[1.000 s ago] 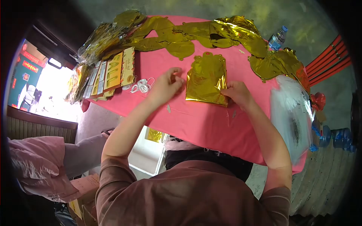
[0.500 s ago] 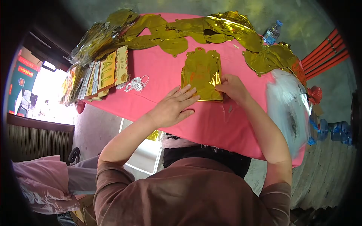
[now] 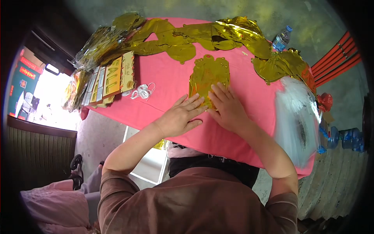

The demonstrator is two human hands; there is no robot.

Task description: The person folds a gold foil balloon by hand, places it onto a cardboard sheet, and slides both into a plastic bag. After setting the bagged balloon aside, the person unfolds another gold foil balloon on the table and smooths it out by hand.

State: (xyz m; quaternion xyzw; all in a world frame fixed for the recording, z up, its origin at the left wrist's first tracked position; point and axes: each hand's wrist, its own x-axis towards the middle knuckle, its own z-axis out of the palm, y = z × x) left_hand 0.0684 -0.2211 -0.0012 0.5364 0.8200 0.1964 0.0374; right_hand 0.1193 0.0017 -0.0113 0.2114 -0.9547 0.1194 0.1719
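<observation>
A flat gold foil balloon [image 3: 208, 74] lies on the pink tablecloth [image 3: 167, 82] in front of me. My left hand [image 3: 181, 115] rests flat, fingers spread, with its fingertips on the balloon's near left corner. My right hand [image 3: 228, 107] lies flat on the balloon's near edge, fingers spread and pressing down. Neither hand grips anything.
More gold foil balloons [image 3: 218, 33] are heaped along the far edge. Packaged banner cards [image 3: 113, 76] and a coil of white string [image 3: 142, 91] lie at left. A water bottle [image 3: 281, 39] stands far right; a clear plastic bag [image 3: 300, 117] lies at right. A person in pink [image 3: 50, 202] sits at lower left.
My left hand came down from the balloon's left edge and flattened on the cloth. My right hand let go of the balloon's right corner and slid left, flat onto it.
</observation>
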